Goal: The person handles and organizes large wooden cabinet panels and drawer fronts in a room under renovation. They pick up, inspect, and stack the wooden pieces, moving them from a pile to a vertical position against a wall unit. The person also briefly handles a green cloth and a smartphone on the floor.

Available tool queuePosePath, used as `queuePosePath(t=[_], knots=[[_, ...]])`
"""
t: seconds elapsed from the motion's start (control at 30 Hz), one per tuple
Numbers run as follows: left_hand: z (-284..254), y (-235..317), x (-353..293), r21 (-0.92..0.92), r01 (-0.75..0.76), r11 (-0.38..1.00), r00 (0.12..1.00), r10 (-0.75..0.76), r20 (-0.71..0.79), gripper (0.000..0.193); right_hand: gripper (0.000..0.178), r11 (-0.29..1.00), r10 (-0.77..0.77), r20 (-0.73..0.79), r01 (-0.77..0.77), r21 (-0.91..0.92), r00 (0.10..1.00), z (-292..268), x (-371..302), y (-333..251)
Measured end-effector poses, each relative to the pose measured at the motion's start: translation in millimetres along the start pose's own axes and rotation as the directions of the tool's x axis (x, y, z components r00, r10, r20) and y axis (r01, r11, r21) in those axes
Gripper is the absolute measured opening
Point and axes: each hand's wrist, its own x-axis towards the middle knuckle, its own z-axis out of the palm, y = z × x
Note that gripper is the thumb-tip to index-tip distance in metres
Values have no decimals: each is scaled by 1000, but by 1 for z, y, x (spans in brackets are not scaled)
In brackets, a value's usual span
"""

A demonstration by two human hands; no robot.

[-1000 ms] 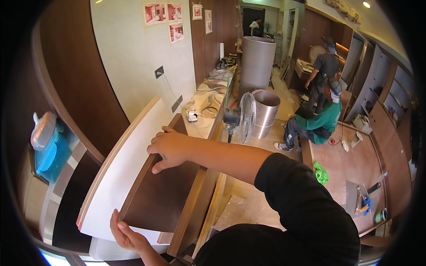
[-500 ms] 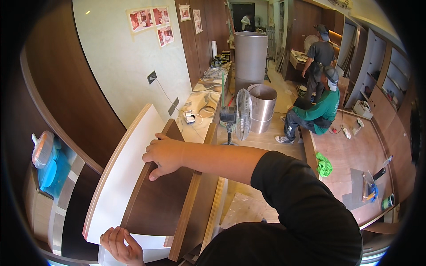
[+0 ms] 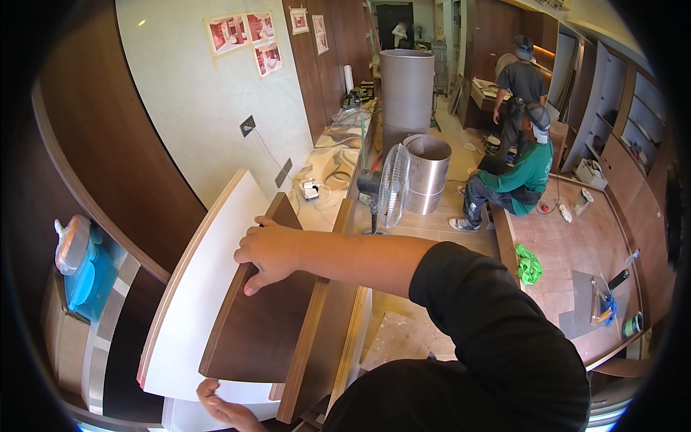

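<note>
A dark brown wood-faced panel [image 3: 252,327] leans among several boards in front of me. My right hand [image 3: 270,252] reaches across from the right and is closed over its upper left edge, thumb on the brown face. Just below the panel's lower edge is my left hand [image 3: 229,412], its fingers loosely curved and apart; whether a fingertip touches the panel I cannot tell. Behind the panel stands a white board [image 3: 191,288] with a pale wood edge. On its right side leans another brown board with a layered plywood edge [image 3: 309,345].
A standing fan [image 3: 392,187] and metal cylinders [image 3: 426,180] stand ahead. Two people work at the right, one seated in a green shirt [image 3: 529,173]. A low wooden platform [image 3: 547,237] carries a green bag [image 3: 527,265] and tools. Blue containers [image 3: 90,277] sit at far left.
My left hand has left the panel's lower left corner and moved right and down below its lower edge. My right hand keeps its grip on the panel.
</note>
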Motion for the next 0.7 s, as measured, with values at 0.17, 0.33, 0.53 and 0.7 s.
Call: queuePosePath(t=[0.17,0.33,0.53,0.7], knots=[[40,-19,-56,-191,167,967,982,-146,122,67,59,1000,8,-3,-8,-15,1000,-1,1,-3],[60,-25,-89,-397,461,794,884,-372,282,65,60,999,-17,-43,15,-39,999,3,3,1],[60,-84,-128,-207,356,911,904,-279,326,57,62,999,-28,9,29,-28,1000,-1,4,-4],[65,-99,-141,-358,594,721,797,-466,384,53,63,1000,-9,11,9,-9,1000,-1,2,-3]])
